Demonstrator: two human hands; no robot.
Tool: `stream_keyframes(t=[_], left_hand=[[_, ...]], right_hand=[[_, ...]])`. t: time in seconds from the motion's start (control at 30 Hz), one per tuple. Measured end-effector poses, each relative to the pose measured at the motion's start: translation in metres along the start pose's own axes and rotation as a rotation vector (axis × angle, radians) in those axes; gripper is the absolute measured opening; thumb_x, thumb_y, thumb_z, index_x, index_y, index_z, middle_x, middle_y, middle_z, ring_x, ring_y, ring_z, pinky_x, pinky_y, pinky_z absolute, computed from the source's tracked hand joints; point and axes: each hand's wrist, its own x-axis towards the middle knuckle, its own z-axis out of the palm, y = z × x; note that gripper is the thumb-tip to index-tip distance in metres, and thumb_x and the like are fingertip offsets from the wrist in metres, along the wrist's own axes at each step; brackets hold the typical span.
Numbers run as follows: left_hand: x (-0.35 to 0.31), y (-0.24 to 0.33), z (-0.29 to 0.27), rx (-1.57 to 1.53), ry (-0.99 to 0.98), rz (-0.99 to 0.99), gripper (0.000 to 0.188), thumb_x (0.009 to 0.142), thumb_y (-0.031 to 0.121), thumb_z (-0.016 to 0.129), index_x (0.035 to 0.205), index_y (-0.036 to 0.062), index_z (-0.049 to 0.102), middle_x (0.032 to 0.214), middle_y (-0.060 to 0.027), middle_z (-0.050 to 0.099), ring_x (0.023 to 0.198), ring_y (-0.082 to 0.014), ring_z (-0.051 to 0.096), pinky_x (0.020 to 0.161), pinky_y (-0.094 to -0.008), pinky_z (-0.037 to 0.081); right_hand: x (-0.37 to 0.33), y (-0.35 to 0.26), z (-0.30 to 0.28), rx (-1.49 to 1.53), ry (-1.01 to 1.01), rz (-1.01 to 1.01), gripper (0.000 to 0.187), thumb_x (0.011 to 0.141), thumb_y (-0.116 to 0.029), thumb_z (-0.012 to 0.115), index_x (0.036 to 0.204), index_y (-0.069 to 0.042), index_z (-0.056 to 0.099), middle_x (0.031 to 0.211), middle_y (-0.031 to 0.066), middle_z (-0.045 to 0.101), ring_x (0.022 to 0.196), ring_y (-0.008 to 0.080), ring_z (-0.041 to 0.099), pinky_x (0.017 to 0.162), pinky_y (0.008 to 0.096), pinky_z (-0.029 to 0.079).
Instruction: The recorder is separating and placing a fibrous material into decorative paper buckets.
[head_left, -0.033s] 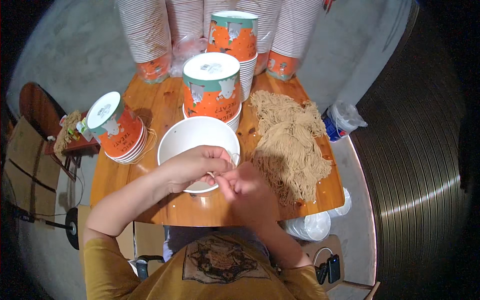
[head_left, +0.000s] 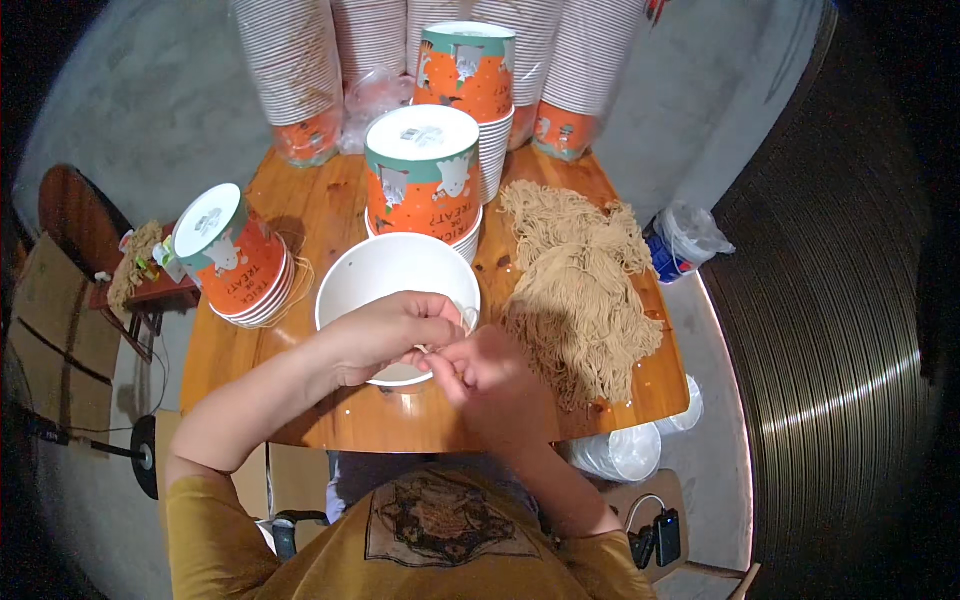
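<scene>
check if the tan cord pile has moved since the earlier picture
No, the tan cord pile shows no visible shift in any direction; it lies in the same place against the right edge of the wooden table.

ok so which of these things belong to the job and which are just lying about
Seem part of it:
- white tub under both hands
- pale cord at the fingertips
- orange tub stacks, likely spares
- tan yarn, perhaps

Seem just lying about:
- blue bucket
- black device with white cable
</scene>
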Motion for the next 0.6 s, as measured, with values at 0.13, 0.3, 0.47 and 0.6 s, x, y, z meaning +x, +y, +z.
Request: stream_keyframes(t=[0.13, 0.3, 0.47, 0.6], left_hand=[[0.003, -0.007, -0.007, 0.005, 0.029, 0.038, 0.013, 0.089, 0.005, 0.057, 0.101, 0.0046, 0.055, 0.089, -0.0013, 0.061, 0.076, -0.0069, 0.057, 0.065, -0.0187, 0.043], [-0.006, -0.005, -0.001, 0.096, 0.038, 0.118, 0.019, 0.087, 0.004, 0.06, 0.105, 0.0043, 0.054, 0.093, -0.0006, 0.058, 0.084, -0.0084, 0.056, 0.074, -0.0211, 0.045], [-0.007, -0.012, 0.007, 0.55, 0.186, 0.407, 0.018, 0.087, 0.0, 0.056, 0.104, 0.0034, 0.051, 0.083, 0.0009, 0.05, 0.074, -0.0082, 0.048, 0.071, -0.0225, 0.043], [-0.013, -0.007, 0.017, 0.633, 0.241, 0.436, 0.018, 0.087, 0.001, 0.054, 0.105, 0.0032, 0.049, 0.082, -0.0001, 0.048, 0.073, -0.0092, 0.048, 0.068, -0.0244, 0.044]], right_hand=[[-0.001, 0.006, 0.002, 0.312, 0.012, 0.158, 0.019, 0.082, -0.019, 0.072, 0.085, -0.006, 0.058, 0.068, 0.0009, 0.055, 0.057, 0.0089, 0.053, 0.052, 0.0267, 0.044], [-0.007, 0.034, -0.023, 1.009, 0.076, 0.945, 0.019, 0.09, -0.012, 0.058, 0.108, -0.007, 0.055, 0.089, 0.0017, 0.061, 0.075, 0.0073, 0.055, 0.055, 0.025, 0.045], [-0.002, 0.049, -0.015, 0.899, 0.011, 0.659, 0.026, 0.089, -0.005, 0.057, 0.114, -0.008, 0.052, 0.077, -0.0012, 0.057, 0.065, 0.005, 0.05, 0.055, 0.0216, 0.042], [0.017, 0.02, -0.028, 0.51, -0.236, 0.457, 0.017, 0.084, -0.005, 0.063, 0.1, -0.006, 0.058, 0.066, -0.0041, 0.053, 0.056, 0.0049, 0.045, 0.053, 0.022, 0.039]])
